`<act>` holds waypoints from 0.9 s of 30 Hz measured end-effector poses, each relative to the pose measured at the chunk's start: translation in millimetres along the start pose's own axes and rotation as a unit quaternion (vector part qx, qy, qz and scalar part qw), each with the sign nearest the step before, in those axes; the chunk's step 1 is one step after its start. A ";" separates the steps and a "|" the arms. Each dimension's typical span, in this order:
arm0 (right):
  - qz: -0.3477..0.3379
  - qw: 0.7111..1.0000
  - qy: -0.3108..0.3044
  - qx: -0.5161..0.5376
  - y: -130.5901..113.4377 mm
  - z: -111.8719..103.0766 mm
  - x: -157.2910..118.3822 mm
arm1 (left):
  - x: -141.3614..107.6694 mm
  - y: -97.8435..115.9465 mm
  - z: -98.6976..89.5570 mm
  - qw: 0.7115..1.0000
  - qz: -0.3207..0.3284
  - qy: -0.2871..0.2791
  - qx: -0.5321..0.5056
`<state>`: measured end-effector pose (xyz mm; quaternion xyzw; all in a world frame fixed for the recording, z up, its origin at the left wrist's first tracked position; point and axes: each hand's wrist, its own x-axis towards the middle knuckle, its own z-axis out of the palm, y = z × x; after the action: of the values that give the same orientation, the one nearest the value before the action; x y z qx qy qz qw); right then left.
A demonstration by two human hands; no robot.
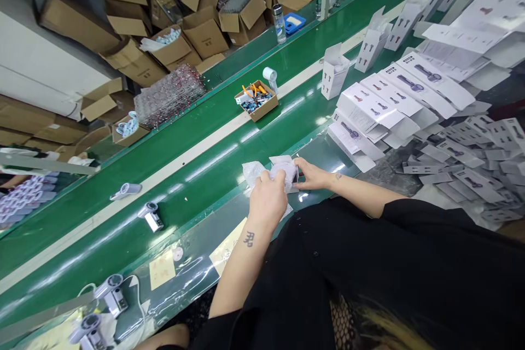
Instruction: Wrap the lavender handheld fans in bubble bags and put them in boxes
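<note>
Between the left hand (266,197) and the right hand (310,176): a bubble-wrapped bundle (251,171) and an open white box (281,159), pressed together; how far the bundle sits inside the box cannot be told.
Left hand: fingers bent and clamped on the bundle from above, with a crumpled end of wrap sticking out to their left.
Right hand: fingers closed on the box's right side, its edge between thumb and fingers.
Bench: its glossy surface (197,246) lies below the fingers and runs off to their left.
Yellow sheets: two, to the left of the fingers and nearer the body; one (162,269) lies beside a small pale disc (178,254), the other (223,249) is partly hidden by the left forearm.
Handheld fans: two (110,291) well to the left of the fingers, near a white cable (139,298); two more (151,219) farther out on the green belt (229,145).
Cardboard tray: beyond the fingers, a tray (265,111) of orange-handled tools (255,89), with another fan (269,74) upright just beside it.
Printed cartons: a stack (371,106) to the right of the fingers; open upright ones (335,74) stand beyond it.
Brown boxes: piled (205,35) well past the belt, far from the fingers.
</note>
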<state>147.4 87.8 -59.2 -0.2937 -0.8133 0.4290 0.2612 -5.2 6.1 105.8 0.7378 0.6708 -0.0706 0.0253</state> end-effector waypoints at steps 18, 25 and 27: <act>-0.132 0.990 -0.031 0.029 15.4 2.7 2.5 | 22.6 9.1 78.5 0.998 0.055 -0.005 -0.039; -0.125 0.987 -0.103 0.024 20.0 -8.6 9.3 | 30.1 13.3 75.4 0.998 0.036 -0.009 -0.047; -0.112 0.985 -0.130 0.013 20.0 -15.1 13.7 | 31.5 15.5 75.8 0.998 0.040 -0.025 -0.053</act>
<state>153.2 114.8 -66.4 -0.1391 -0.8626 0.4418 0.2035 7.7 25.6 25.6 0.7596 0.6429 -0.0522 0.0836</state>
